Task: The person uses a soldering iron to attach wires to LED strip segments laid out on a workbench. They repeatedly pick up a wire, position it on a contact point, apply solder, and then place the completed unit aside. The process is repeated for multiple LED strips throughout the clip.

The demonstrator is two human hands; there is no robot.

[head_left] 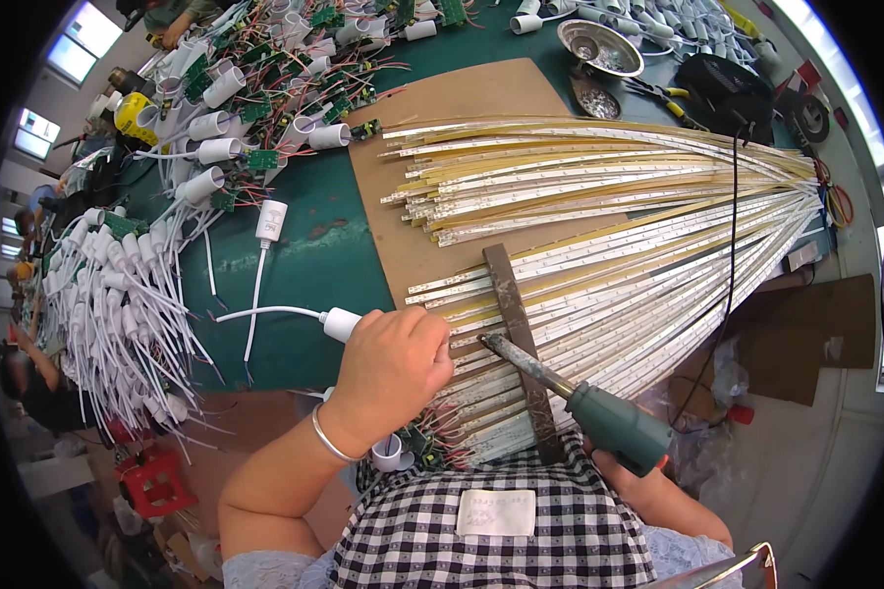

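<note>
- The table (pixel 295 346) has a green, smooth top with a few worn marks, and a brown cardboard sheet (pixel 496 90) lies flat on it.
- Thin LED strips (pixel 648 257), white and yellow, spread like a fan over the cardboard sheet; they come together near the right end of the table.
- A dark, straight bar (pixel 517 339) with a stained surface lies across the strips on the side near to the person.
- The left hand (pixel 395 355) is closed like a fist near the table's near edge; its fingers are curled and hold a white plastic lamp cap (pixel 340 324), but the fingertips are hidden from me.
- The lamp cap sticks out on the left side of these fingers, and its white cable goes left above the green top.
- The right hand (pixel 611 473) grips a soldering iron (pixel 599 412) with green handle and grey metal barrel; most of its fingers are behind the handle.
- The iron is tilted, forward and left of the right fingers; its tip stands just beside the left fist, over the strips, and I cannot tell if it touches them.
</note>
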